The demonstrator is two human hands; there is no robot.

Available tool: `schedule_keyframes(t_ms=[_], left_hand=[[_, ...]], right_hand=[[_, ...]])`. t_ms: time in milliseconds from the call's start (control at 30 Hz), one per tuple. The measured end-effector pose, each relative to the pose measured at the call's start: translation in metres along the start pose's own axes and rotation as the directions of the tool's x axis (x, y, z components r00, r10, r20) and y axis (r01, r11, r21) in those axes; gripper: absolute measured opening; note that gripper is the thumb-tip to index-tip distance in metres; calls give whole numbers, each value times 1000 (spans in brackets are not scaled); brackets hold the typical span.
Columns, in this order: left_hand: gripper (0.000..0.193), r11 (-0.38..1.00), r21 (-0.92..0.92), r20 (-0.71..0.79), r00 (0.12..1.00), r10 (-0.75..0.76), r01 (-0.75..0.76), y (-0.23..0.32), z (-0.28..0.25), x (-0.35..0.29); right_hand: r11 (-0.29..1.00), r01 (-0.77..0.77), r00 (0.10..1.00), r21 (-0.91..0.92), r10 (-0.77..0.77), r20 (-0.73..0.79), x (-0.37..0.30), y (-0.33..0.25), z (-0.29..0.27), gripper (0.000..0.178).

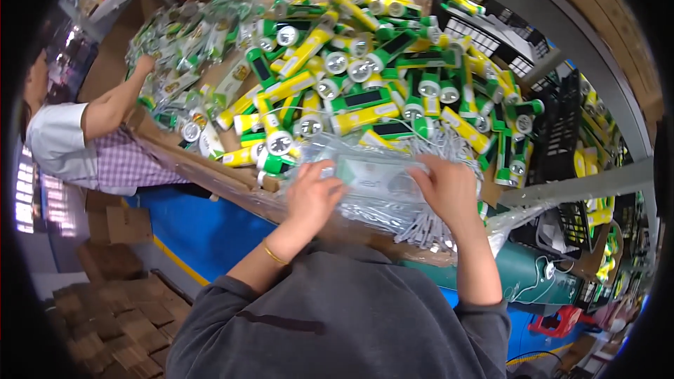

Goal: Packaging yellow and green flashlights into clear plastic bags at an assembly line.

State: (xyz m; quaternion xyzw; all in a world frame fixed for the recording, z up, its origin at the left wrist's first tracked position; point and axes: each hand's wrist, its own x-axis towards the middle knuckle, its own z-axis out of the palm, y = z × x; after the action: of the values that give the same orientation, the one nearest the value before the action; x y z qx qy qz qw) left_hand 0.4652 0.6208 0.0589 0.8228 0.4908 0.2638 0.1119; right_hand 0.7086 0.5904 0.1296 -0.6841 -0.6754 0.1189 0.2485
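Note:
Between my hands lies a clear plastic bag (375, 174) with faint printing, on top of a stack of similar clear bags (382, 214) at the table's near edge. My left hand (314, 195) is closed on its left end, fingers curled. At its right end, my right hand (447, 188) grips the edge between thumb and fingers. Just beyond is a large heap of yellow and green flashlights (365, 116) with clear round lenses and dark panels. A bundle of white cables (435, 228) lies beside my right hand, partly beneath it.
Bagged flashlights (196, 49) are piled at the far left, where a co-worker's arm (116, 105) reaches in. Black crates (562, 126) holding more flashlights stand on the right, near a grey metal bar (583, 181). Flattened cardboard (119, 323) is stacked on the lower-left floor.

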Motion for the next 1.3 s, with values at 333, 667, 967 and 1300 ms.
schedule_keyframes(t_ms=[333,667,967,1300], left_hand=[[24,992,-119,32,999,-32,36,-12,-10,-20],[19,760,-650,94,994,51,23,-54,-7,-16],[69,661,-731,398,893,210,170,-63,-27,30],[57,797,-522,163,882,442,-304,-8,-16,31]], right_hand=[[970,228,866,-89,-160,474,161,-155,190,26],[591,-569,629,571,-134,765,134,-80,79,50],[814,511,849,276,-528,-13,30,-62,36,56],[899,331,829,-287,-132,543,32,-37,29,25]])
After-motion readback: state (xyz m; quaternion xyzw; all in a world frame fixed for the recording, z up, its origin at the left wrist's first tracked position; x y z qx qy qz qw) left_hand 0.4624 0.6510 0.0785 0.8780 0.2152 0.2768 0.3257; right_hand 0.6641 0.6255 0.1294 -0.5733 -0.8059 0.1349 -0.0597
